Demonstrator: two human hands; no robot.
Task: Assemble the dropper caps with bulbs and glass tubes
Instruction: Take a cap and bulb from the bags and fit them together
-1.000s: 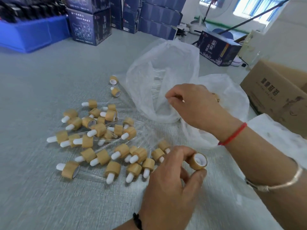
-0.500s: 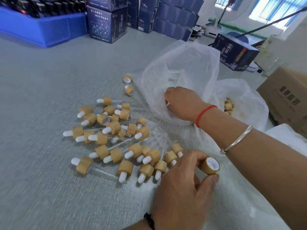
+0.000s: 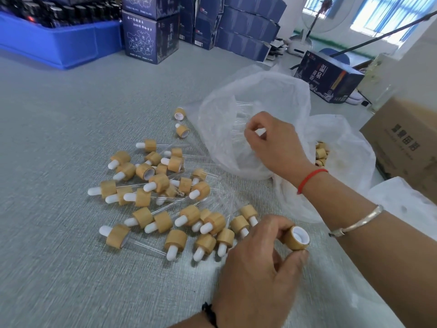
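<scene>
My left hand [image 3: 255, 268] is near the bottom edge and pinches a bamboo dropper cap [image 3: 296, 239] between thumb and fingertips, its white inside facing up. My right hand [image 3: 276, 145] reaches into the mouth of a clear plastic bag [image 3: 272, 91] that holds glass tubes. Its fingertips are curled together in a pinch on a thin glass tube [image 3: 238, 138], which is hard to make out. Several assembled droppers [image 3: 160, 185] with white bulbs lie in a heap on the grey table, left of both hands.
A second plastic bag with loose bamboo caps [image 3: 321, 153] lies behind my right wrist. A cardboard box [image 3: 402, 143] stands at the right edge. A blue crate [image 3: 59, 43] and stacked dark boxes [image 3: 149, 36] line the back, with another dark box [image 3: 328, 76] behind the bags.
My right hand has risen a little inside the bag and its fingers have closed into a pinch. My left hand keeps holding the cap in the same place.
</scene>
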